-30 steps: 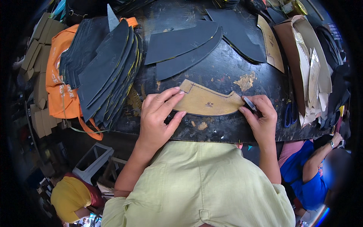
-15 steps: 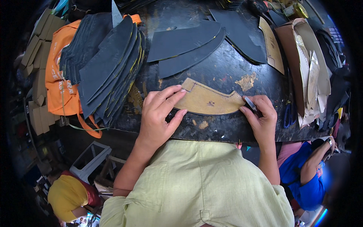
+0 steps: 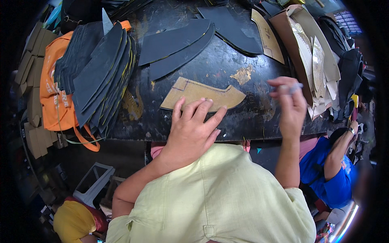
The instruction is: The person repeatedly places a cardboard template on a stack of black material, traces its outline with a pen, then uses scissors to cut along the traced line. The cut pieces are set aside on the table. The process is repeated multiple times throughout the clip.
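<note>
A tan cardboard template [image 3: 210,91] with drawn lines lies on the dark worktable, and a thin dark edge of a piece shows beneath it. My left hand [image 3: 192,125] is open, its spread fingertips pressing on the template's near edge. To the right of the template, lifted off it, my right hand [image 3: 291,107] is closed around a short grey pen-like tool [image 3: 296,87]. That tool is smeared by motion, so its tip cannot be made out.
Dark cut pieces with yellow-marked edges [image 3: 107,77] are stacked at left beside an orange bag [image 3: 60,81]. More dark pieces [image 3: 178,44] and another tan template [image 3: 265,36] lie farther back. A brown box with papers [image 3: 298,52] stands at right. Other people [image 3: 328,170] sit nearby.
My left hand has shifted from the template's left end to its near edge, fingers now spread over it. My right hand has let go of the right end and lifted away with the grey tool.
</note>
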`<state>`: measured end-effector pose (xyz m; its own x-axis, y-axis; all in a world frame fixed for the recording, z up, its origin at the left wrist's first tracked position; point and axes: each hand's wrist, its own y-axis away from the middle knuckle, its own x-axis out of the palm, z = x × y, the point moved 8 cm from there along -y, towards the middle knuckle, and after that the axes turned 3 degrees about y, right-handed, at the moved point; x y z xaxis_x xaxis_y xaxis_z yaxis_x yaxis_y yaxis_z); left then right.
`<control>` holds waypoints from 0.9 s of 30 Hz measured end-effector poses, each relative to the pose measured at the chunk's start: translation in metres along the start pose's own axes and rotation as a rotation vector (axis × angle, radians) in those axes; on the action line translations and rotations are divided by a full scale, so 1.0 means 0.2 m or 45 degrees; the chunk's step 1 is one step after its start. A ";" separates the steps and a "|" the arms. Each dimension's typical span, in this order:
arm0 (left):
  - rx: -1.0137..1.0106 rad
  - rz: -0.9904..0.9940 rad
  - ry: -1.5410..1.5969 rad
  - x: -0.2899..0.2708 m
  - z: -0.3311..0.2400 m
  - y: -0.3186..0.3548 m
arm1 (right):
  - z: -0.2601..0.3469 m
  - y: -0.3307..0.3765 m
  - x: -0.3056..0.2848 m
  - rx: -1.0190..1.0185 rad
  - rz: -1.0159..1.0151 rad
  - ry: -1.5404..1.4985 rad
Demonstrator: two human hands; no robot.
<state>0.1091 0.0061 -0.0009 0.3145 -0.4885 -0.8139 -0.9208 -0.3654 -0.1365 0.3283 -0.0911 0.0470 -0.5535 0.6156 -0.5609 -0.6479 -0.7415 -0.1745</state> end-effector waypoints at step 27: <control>0.011 0.010 -0.034 0.07 0.02 0.05 | 0.05 0.00 0.38 -0.251 0.232 0.085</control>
<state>0.1036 -0.0002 -0.0153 0.3007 -0.4699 -0.8299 -0.9253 -0.3547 -0.1344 0.2806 -0.0416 0.0132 -0.6117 0.4530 -0.6485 -0.4230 -0.8801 -0.2158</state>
